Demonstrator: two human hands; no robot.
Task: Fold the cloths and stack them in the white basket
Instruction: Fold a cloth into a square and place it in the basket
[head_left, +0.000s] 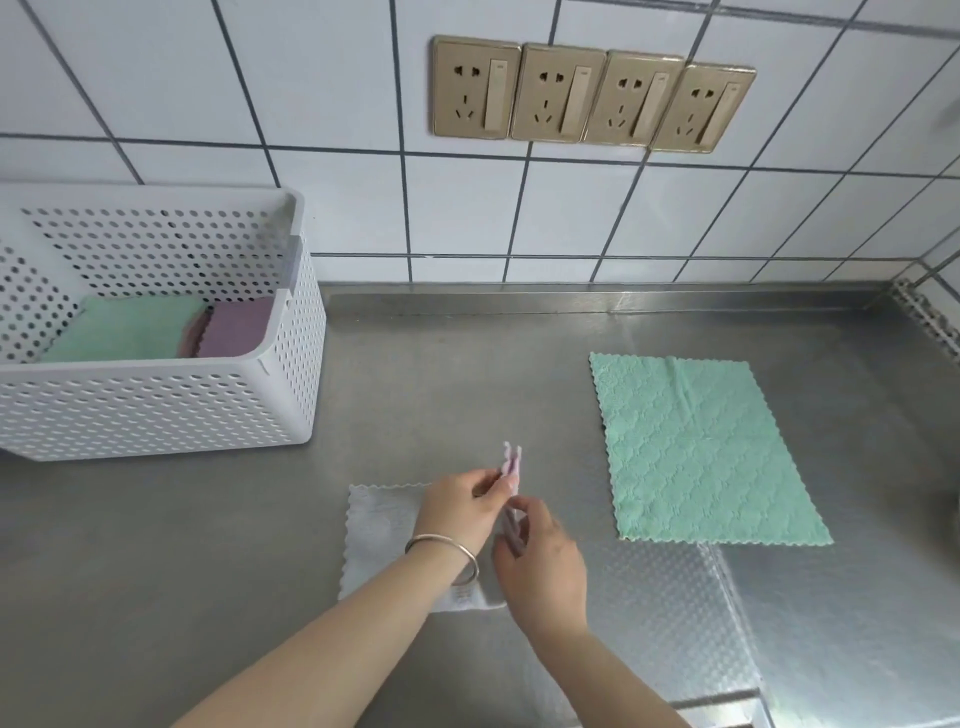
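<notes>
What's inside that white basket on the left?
The white basket holds a folded green cloth beside purple cloths. Anything beneath them is covered.

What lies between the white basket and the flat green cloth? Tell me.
Bare steel counter only, between white basket and green cloth, in the head view.
</notes>
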